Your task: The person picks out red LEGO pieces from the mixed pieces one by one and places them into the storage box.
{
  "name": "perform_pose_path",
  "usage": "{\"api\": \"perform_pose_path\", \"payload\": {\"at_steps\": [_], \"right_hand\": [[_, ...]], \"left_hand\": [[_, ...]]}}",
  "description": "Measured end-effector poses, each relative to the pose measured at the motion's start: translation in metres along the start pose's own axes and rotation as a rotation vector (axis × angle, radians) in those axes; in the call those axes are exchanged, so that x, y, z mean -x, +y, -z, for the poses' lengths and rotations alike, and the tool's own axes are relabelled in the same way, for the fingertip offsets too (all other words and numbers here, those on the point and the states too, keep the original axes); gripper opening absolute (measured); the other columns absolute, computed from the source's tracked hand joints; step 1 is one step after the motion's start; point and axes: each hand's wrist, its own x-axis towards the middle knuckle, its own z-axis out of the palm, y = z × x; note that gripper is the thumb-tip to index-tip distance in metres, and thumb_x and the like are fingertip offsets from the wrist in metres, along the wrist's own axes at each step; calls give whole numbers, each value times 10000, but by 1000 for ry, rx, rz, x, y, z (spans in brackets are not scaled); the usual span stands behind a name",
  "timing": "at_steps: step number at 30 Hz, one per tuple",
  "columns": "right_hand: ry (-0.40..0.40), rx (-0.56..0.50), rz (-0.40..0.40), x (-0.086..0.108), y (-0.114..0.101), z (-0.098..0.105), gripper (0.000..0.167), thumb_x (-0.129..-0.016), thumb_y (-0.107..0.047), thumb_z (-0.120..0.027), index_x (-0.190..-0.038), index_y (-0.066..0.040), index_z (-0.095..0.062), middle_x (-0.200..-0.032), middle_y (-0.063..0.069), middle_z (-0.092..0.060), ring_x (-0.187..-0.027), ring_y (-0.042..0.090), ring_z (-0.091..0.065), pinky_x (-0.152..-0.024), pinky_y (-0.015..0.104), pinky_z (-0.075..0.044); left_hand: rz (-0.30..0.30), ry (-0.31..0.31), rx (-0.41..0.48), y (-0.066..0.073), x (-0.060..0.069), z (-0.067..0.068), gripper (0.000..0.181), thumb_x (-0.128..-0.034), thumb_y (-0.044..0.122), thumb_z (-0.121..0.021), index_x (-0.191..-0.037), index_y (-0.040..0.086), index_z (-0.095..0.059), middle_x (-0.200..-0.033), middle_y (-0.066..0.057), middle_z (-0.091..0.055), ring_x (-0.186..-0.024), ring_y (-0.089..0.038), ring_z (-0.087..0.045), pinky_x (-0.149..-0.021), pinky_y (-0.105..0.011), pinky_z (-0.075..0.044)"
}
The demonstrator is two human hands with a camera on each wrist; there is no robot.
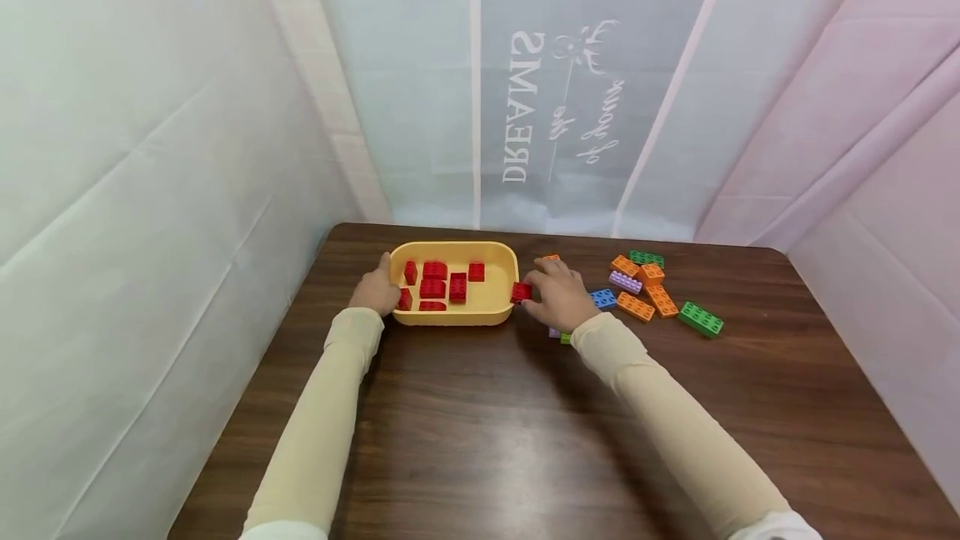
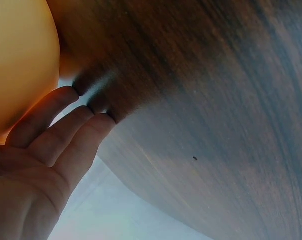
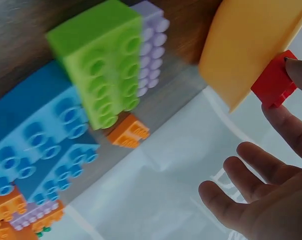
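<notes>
A yellow tray (image 1: 491, 317) with several red toy bricks (image 1: 457, 287) inside stands on the dark wooden table. My left hand (image 1: 377, 288) grips the tray's left rim; in the left wrist view its fingers (image 2: 73, 152) lie along the outside of the wall, with the thumb hidden there. Between thumb and index finger, my right hand (image 1: 561, 294) pinches a red toy brick (image 3: 276, 80) at the tray's right rim. Its other fingers (image 3: 246, 172) are spread and hold nothing. A green brick (image 3: 98, 65) and a blue brick (image 3: 38, 125) lie near this hand.
To the right of the tray are scattered orange bricks (image 1: 636, 307), a purple brick (image 1: 625, 282) and green bricks (image 1: 701, 319). Pale cloth walls (image 1: 420, 107) enclose the table (image 1: 465, 432) at the back and sides.
</notes>
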Motion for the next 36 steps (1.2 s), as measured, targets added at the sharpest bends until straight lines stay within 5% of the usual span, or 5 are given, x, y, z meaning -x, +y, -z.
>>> {"api": "perform_pose_path", "payload": {"at_steps": [22, 36], "right_hand": [[-109, 79, 56, -44, -29, -21, 335, -890, -328, -787, -1162, -135, -755, -1515, 190, -439, -1415, 386, -329, -1095, 613, -285], [-218, 122, -32, -72, -39, -34, 208, -804, -325, -868, -975, -218, -814, -1674, 159, -77, -1492, 452, 75, -1094, 727, -117]], "left_hand": [[14, 24, -19, 3, -10, -6, 794, -952, 120, -492, -1634, 89, -87, -1263, -268, -604, -952, -349, -574, -931, -500, -472], [32, 40, -11, 1, -7, -6, 780, -961, 121, -498, -1636, 103, -109, -1256, -253, -618, -950, -326, -590, -925, -478, -481]]}}
